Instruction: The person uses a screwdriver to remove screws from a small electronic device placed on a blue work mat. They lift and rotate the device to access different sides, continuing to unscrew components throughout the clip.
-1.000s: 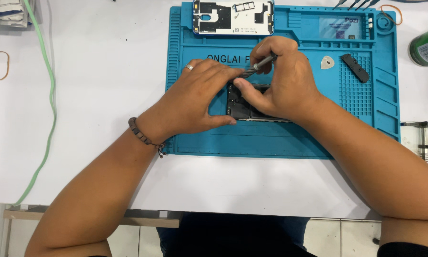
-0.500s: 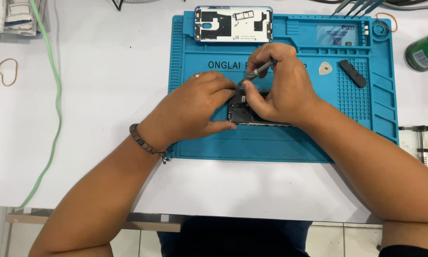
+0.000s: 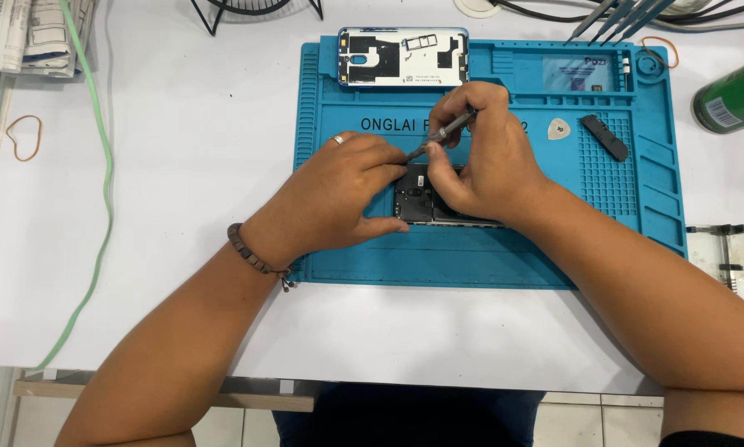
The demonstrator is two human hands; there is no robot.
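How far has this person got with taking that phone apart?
Done: the back cover is off and lies at the top of the blue mat. In hand: the left hand steadies the opened phone while the right hand works a thin metal tool into it. Left: the phone's insides look mostly still in place.
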